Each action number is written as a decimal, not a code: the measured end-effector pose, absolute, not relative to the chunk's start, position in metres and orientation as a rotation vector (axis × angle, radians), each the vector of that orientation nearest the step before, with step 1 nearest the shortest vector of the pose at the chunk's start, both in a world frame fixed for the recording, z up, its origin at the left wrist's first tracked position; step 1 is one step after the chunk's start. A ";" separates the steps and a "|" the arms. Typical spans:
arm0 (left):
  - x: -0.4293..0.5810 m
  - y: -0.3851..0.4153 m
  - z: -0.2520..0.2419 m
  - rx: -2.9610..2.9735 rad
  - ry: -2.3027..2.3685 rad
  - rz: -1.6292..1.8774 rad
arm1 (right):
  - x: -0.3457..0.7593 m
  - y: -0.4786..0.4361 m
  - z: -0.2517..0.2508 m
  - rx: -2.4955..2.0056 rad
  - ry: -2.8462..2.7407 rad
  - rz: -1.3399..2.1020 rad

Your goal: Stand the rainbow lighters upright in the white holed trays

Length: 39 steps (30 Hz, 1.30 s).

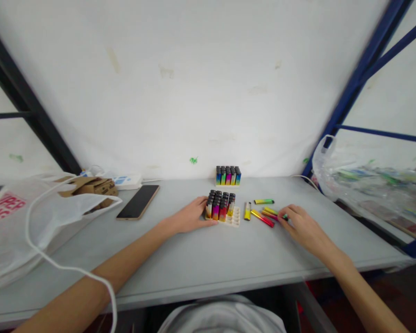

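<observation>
My left hand (194, 215) grips the left end of a white lighter tray (233, 221), thumb along the front and fingers behind. Several upright lighters (215, 212) with dark tops fill the tray's left part, while bare sockets show at its right. My right hand (300, 226) pinches a lighter (284, 217) among the loose ones to the right of the tray; the fingers partly hide it. Near it lie a red-and-yellow lighter (263, 218), a green-yellow lighter (264, 201) and a yellow lighter (247, 211) beside the tray.
A second tray of upright lighters (228, 175) stands against the wall. To the left lie a phone (138, 202), a white power strip (127, 181) and a plastic bag (55, 217) with cardboard (97, 186); a white cable (69, 268) hangs in front. Clear plastic bags (364, 178) sit at the right.
</observation>
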State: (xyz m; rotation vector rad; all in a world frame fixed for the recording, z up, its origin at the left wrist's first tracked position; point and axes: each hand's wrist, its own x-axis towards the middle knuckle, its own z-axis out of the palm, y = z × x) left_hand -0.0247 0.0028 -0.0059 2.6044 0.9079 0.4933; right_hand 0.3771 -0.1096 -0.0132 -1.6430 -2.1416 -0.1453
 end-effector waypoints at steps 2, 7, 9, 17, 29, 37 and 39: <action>-0.025 0.002 -0.005 2.606 0.899 0.497 | 0.378 -0.108 -0.014 -1.654 -2.168 -0.115; -0.025 0.002 -0.005 2.604 0.894 0.495 | 0.380 -0.106 -0.026 -1.682 -2.144 -0.081; -0.025 0.003 -0.005 2.603 0.889 0.500 | 0.380 -0.104 -0.027 -1.689 -2.129 -0.096; -0.025 0.005 -0.009 2.577 0.901 0.534 | 0.367 -0.100 0.029 -1.402 -1.913 0.061; -0.025 0.005 -0.011 2.600 0.891 0.551 | 0.275 -0.026 0.051 -0.842 -1.268 1.011; -0.025 0.008 -0.014 2.594 0.892 0.566 | 0.257 -0.033 0.023 -0.869 -1.364 1.138; -0.025 0.008 -0.014 2.583 0.890 0.562 | 0.257 -0.032 0.018 -0.938 -1.383 1.105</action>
